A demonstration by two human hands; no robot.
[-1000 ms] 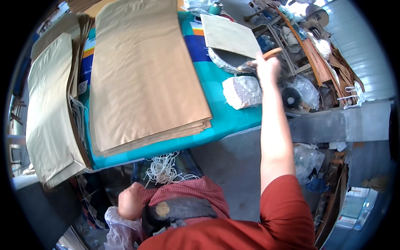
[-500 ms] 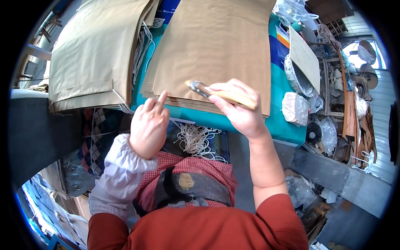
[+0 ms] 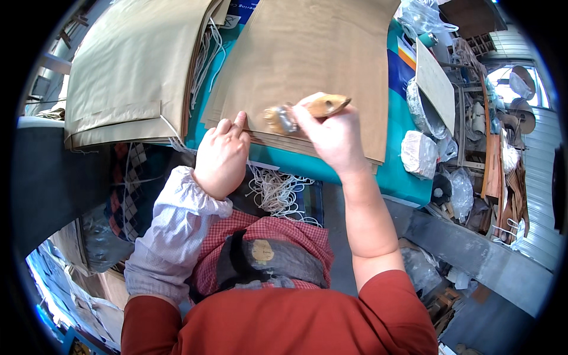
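A stack of brown paper sheets [image 3: 313, 59] lies in front of me, its lower layers fanned out along the near and left edges. My right hand [image 3: 336, 139] is closed around a flat paintbrush [image 3: 283, 118] with a wooden handle and a metal band. The blurred bristles are over the top sheet, close to its near edge; whether they touch is hard to tell. My left hand [image 3: 222, 157] holds nothing. Its index finger is stretched out onto the stack's near left corner, while the other fingers are bent.
To the left is a pile of brown paper bags [image 3: 130, 65] with white cords [image 3: 204, 65] hanging at its side. A teal cover [image 3: 408, 171] lies under the stack. A plastic-wrapped block [image 3: 419, 154] and a pale board [image 3: 435, 86] are at right. White cords [image 3: 278, 192] lie below the near edge.
The brush has turned in my right hand, its handle now pointing up to the right and its bristles nearer the sheet's edge. My left hand has shifted up and right onto the stack's corner.
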